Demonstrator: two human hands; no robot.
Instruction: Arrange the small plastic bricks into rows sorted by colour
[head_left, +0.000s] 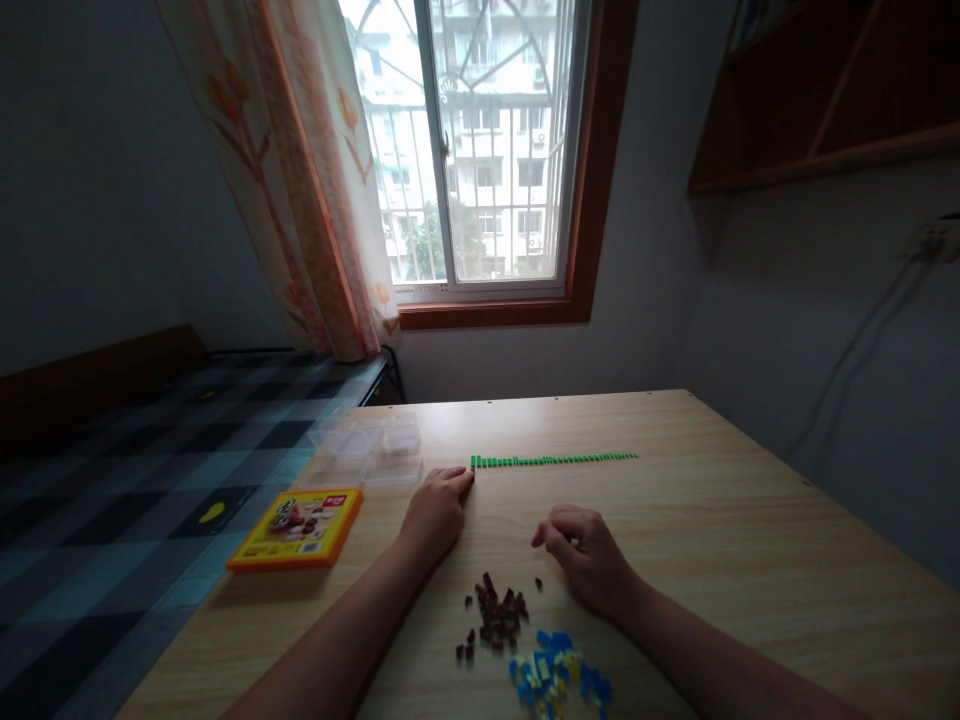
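Note:
My left hand (439,508) rests on the table with its fingers together, the fingertips on a small brown brick (473,474) just in front of the left end of a row of green bricks (551,461). The row runs across the table to the right. My right hand (583,548) is curled closed to the right, apart from the row; whether anything is inside its fingers is hidden. Between my forearms lies a loose pile of brown bricks (501,615), with one single brown brick (538,583) nearer my right hand. Closer to me is a pile of blue and yellow bricks (556,672).
A yellow-orange box (304,528) lies on the left of the wooden table (720,560). Clear plastic trays (367,445) sit behind it. A bed with a checked cover (172,470) adjoins the table's left side. A wall and window stand beyond the far edge.

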